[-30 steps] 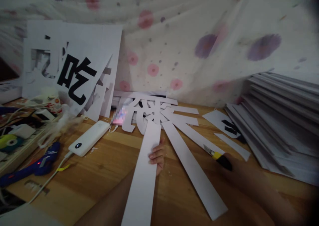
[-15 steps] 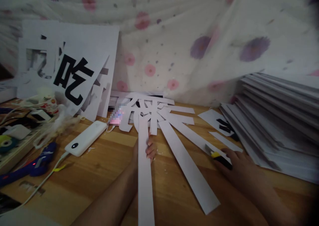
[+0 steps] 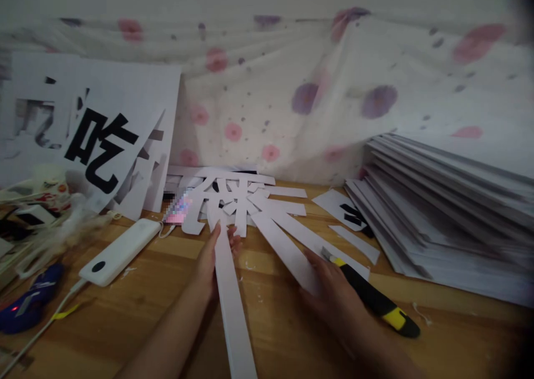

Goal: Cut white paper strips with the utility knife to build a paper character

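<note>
The left hand (image 3: 212, 256) grips a long white strip (image 3: 233, 306) between thumb and fingers; the strip extends toward the viewer over the wooden table (image 3: 167, 323). The right hand (image 3: 329, 281) lies over a second white strip (image 3: 277, 245), its fingers closed on it as far as can be seen. A black-and-yellow cutter (image 3: 371, 295) rests just beside that hand. Cut white pieces (image 3: 242, 198) lie beyond both hands, left of a stack of white sheets (image 3: 434, 217).

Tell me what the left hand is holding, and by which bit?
The left hand holds a white strip near its far end, thumb on one side, fingers on the other.
</note>
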Tool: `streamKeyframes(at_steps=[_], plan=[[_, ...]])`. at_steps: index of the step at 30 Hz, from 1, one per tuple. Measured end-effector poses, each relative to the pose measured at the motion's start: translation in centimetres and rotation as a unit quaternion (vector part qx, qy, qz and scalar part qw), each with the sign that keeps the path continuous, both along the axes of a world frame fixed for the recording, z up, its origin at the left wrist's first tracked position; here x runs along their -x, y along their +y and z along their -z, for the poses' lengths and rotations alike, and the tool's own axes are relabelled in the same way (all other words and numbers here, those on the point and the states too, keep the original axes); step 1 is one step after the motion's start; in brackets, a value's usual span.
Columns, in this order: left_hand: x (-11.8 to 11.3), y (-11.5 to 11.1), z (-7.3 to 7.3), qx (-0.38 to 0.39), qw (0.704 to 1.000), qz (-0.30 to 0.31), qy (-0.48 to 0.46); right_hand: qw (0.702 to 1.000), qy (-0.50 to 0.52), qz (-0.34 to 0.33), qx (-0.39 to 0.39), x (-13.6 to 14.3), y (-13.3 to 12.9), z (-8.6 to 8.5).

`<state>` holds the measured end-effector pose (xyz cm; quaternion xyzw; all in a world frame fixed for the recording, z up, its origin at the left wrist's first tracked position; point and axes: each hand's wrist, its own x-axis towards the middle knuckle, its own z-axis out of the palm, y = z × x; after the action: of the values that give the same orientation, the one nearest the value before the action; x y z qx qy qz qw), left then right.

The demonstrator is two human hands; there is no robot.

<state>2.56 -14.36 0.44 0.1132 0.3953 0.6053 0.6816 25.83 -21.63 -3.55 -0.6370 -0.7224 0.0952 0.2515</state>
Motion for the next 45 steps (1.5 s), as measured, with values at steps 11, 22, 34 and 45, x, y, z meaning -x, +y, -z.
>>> streamKeyframes(at_steps=[11,22,34,45], plan=[[7.2,-1.7,-6.4,-0.089,0.983,-0.137,0.085,0.972,-0.069,-0.049,-0.217,-3.3,-4.9,-1.4],[9.8,-4.7,-5.4,-0.067,0.98,-0.134,0.129,0.978,-0.11,-0.116,-0.132,-2.8,-7.2,1.4],[12.9,-6.1,-5.9,-0.024,0.975,-0.184,0.123,0.986,-0.057,-0.137,-0.073,-0.3,-6.9,0.8],[3.7,-7.6,1.9,-0.025,0.984,-0.086,0.156,0.995,0.026,-0.089,0.031,-1.0,-5.8,0.6]])
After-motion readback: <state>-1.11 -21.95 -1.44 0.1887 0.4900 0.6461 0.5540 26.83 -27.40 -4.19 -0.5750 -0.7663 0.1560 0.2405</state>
